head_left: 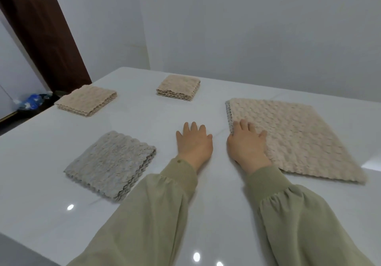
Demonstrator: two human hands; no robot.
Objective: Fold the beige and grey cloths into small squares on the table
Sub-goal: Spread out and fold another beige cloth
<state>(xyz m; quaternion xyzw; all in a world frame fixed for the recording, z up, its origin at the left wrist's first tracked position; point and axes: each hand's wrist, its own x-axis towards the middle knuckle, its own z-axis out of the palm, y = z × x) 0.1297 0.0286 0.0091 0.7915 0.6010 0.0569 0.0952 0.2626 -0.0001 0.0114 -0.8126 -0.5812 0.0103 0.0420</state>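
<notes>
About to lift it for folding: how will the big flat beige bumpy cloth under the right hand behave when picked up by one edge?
Probably floppy: the big flat beige bumpy cloth lies limp against the glossy white table, so it should drape. Likely light, since it looks thin. Pushed, it may slide on that shiny top.

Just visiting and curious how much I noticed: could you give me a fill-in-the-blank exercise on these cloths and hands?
The folded cloth nearest the left hand is coloured ____.
The large unfolded cloth under the right hand is coloured ____.
The left hand lies flat on the bare white ____.
Missing words: grey; beige; table.
</notes>
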